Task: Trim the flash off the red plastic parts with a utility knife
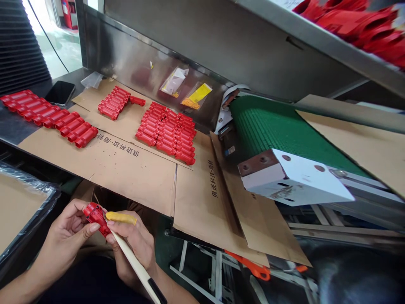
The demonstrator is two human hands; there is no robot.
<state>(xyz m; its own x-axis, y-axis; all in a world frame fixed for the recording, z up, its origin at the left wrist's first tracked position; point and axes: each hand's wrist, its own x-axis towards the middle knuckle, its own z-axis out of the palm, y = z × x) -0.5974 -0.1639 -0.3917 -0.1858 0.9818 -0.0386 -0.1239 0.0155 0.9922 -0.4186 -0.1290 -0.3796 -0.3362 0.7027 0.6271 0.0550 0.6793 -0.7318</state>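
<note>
A red plastic part (pixel 97 216) is held between both hands near the table's front edge. My left hand (pixel 71 226) has its fingers and thumb closed round the part's left end. My right hand (pixel 134 242) grips a tool with a long cream-coloured handle (pixel 134 261); its tip is at the red part. A yellow finger cover (pixel 120 217) is on one of its fingers. Beyond the hands, red parts lie in a slanting row (pixel 47 112) at the left, in a small group (pixel 114 102) behind, and in a larger block (pixel 166 133) toward the middle.
Cardboard sheets (pixel 139 177) cover the metal table. A phone (pixel 60 93) lies at the back left. Two small bags (pixel 174 82) (pixel 196 96) lean at the back wall. On the right is a green conveyor belt (pixel 268 122) with a white bracket (pixel 294 181). Red parts (pixel 357 25) fill a shelf above.
</note>
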